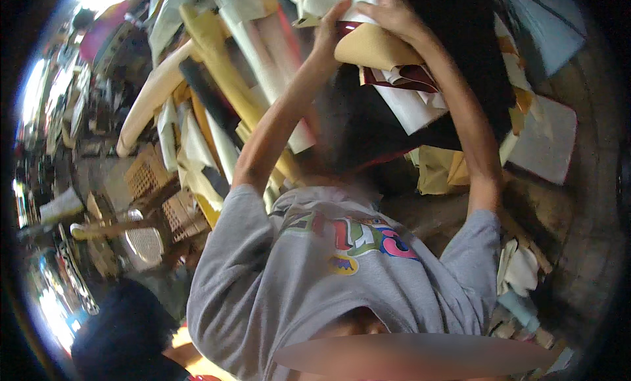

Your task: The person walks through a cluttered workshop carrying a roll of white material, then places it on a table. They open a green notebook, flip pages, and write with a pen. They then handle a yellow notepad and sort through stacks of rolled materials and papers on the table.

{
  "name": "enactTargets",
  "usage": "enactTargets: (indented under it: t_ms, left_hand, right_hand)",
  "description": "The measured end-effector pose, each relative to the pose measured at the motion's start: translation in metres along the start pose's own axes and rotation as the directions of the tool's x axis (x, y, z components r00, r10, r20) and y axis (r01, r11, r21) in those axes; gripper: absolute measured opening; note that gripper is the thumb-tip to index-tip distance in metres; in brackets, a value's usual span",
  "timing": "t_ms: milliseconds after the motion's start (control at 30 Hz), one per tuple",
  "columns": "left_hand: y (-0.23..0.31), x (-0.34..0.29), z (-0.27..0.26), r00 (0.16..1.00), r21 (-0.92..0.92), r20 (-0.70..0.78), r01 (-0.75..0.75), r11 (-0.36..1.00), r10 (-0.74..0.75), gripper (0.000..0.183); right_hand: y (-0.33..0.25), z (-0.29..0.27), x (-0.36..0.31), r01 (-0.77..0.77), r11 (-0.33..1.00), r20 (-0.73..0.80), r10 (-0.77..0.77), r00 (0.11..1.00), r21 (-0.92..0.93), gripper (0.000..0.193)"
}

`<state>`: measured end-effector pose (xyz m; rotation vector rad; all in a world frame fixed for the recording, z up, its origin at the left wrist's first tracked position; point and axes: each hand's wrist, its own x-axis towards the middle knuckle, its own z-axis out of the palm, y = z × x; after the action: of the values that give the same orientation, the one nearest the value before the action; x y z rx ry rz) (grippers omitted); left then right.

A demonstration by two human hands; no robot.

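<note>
Both my arms reach up to the top edge of the view. My left hand (334, 24) is closed at the edge of a white sheet (355, 1), its fingertips partly hidden. My right hand (393, 16) grips the same sheet from the right, fingers bent over it. Just below my hands lies a folded tan sheet (378, 47) of leather-like material. Under it are a folded maroon sheet (417, 77) and a white sheet with a shiny face (411, 108). This bundle rests on a large black sheet or cover (355, 118).
Many rolls stand to the left, among them a yellow roll (213, 46) and a beige roll (151, 95). Woven chair panels (148, 174) lie beyond. A grey padded panel (544, 141) is at right. A person in dark clothing (121, 335) is at lower left.
</note>
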<state>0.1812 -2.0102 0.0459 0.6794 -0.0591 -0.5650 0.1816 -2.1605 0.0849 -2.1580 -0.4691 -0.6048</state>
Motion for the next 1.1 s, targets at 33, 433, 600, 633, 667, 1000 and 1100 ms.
enactTargets:
  t_ms: [33, 433, 600, 633, 667, 1000, 1100]
  left_hand:
    - [0.005, -0.003, -0.006, 0.999, 0.005, 0.03, 0.021, 1.0, -0.021, 0.037]
    - [0.094, -0.105, -0.067, 0.987, -0.097, -0.007, -0.162, 0.982, 0.162, 0.047]
    - [0.105, -0.133, -0.108, 0.968, 0.003, -0.133, -0.216, 0.976, 0.214, 0.051]
    - [0.104, -0.132, -0.125, 0.964, 0.067, -0.202, -0.16, 0.985, 0.171, 0.051]
    - [0.095, -0.126, -0.142, 0.97, 0.092, -0.181, -0.144, 0.985, 0.159, 0.051]
    - [-0.069, -0.057, -0.281, 0.958, 0.422, 0.032, -0.27, 0.865, 0.284, 0.058]
    - [-0.062, -0.053, -0.276, 0.931, 0.526, -0.012, -0.305, 0.794, 0.365, 0.078]
  right_hand:
    - [-0.016, -0.006, -0.003, -0.011, 0.997, 0.04, 0.014, 0.999, -0.072, 0.056]
    - [-0.167, 0.078, -0.002, 0.238, 0.968, -0.061, -0.243, 0.968, -0.077, 0.055]
    - [-0.158, 0.152, -0.031, 0.18, 0.984, -0.152, -0.18, 0.972, -0.015, 0.049]
    - [-0.148, 0.166, -0.036, 0.206, 0.975, -0.184, -0.219, 0.958, -0.087, 0.05]
    - [-0.136, 0.177, -0.044, 0.096, 0.994, -0.146, -0.101, 0.984, -0.047, 0.05]
    - [-0.147, 0.136, -0.111, -0.254, 0.95, 0.525, 0.126, 0.842, 0.18, 0.035]
    - [-0.178, 0.078, -0.11, -0.007, 0.982, 0.377, -0.066, 0.924, 0.188, 0.033]
